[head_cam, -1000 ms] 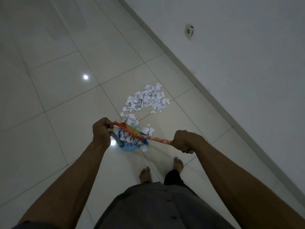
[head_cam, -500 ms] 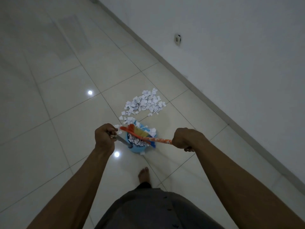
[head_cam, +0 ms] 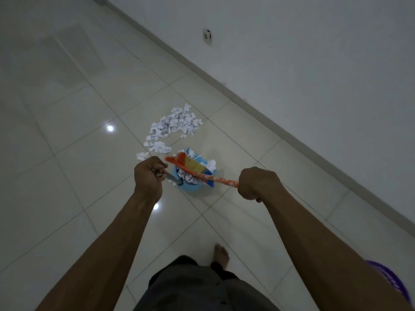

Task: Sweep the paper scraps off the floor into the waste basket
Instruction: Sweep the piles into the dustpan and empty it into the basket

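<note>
As left hand point(head_cam: 148, 177) grips grey dustpan handle point(head_cam: 173, 179), right hand point(head_cam: 256, 183) grips orange broom point(head_cam: 221, 180), crinkled paper scraps point(head_cam: 177, 123)

Scraps point(head_cam: 177, 124) piled on floor point(head_cam: 67, 153), far of centre, near the wall point(head_cam: 314, 63) that runs diagonally along the right and far side. A few loose ones trail off the pile to near left. Dustpan point(head_cam: 190, 188) just near-right of the pile, on or just above the floor, can't tell which; more scraps in it. Broom point(head_cam: 222, 179) head over the dustpan, handle runs right. Left grip point(head_cam: 148, 176) left of the dustpan, on its handle. Right grip point(head_cam: 258, 182) right of it, on the broom handle. Socket point(head_cam: 207, 37) on the wall, far of the pile. Foot point(head_cam: 221, 254) on floor, near of the dustpan. Basket point(head_cam: 388, 279) at near right edge, well apart from the pile, partly behind the right arm.
</note>
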